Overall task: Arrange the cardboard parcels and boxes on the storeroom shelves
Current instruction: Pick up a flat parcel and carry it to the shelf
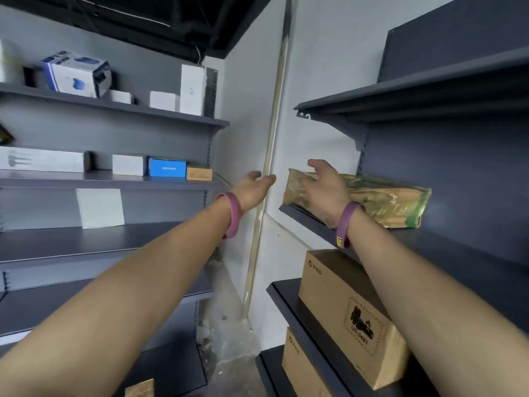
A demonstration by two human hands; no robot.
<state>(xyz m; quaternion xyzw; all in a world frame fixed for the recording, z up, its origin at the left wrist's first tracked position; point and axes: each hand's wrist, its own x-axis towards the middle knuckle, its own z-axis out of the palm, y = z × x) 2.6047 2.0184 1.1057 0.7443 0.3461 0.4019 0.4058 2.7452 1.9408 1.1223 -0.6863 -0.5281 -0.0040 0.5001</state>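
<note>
1. Partly done, by the look of it: wrapped parcel already flat on the right-hand shelf, cardboard box on the tier below the right fingers.
2. Probably left: squaring the parcel up, filling bare shelf space.
3. Right hand: fingers spread, gripping nothing, at the parcel's near end; touching or just short, cannot tell.
4. Left hand: fingers relaxed, nearly straight, empty; parcel off to their right, apart.

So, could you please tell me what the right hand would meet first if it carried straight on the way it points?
Most likely the left end of the crumpled brown-and-green parcel on the dark grey shelf; the open right hand overlaps it, though whether they touch is unclear.
</note>
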